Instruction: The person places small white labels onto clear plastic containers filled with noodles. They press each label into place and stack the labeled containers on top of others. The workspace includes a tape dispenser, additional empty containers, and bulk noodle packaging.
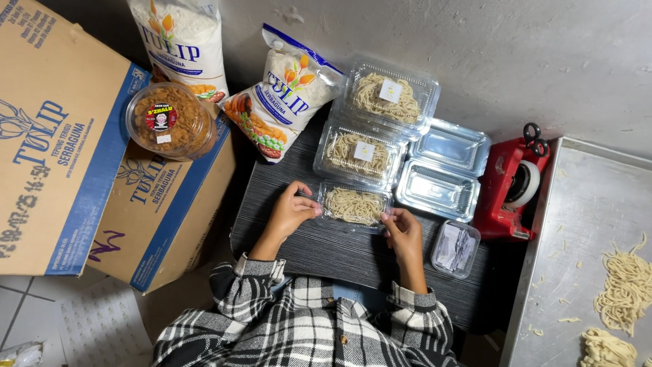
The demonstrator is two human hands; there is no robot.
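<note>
Looking down from the head camera, I see both hands at a small dark table [353, 255]. The left hand [291, 212] pinches the left edge of a clear plastic container of noodles [354, 206], fingers together on its rim. The right hand [402, 231] grips the container's right corner the same way. The container lies flat on the table, right in front of me, and I cannot tell whether its lid is fully pressed shut. It carries no sticker.

Behind it stand two closed noodle containers, one [358, 153] just beyond and another [389, 97] further back, each with a small yellow-and-white label on top. I judge those two finished, and the one in hand partly done. To the right lie two empty clear containers [445, 170], not yet filled. A small tub of paper labels [456, 249] sits near the right hand, and a red tape dispenser [511, 187] stands beyond it.

At far right, a metal tray [584, 224] holds loose noodles [623, 289], so more remains to pack. On the left are cardboard boxes [61, 136], two flour bags [278, 95] and a round tub of brown crumbs [168, 120].
</note>
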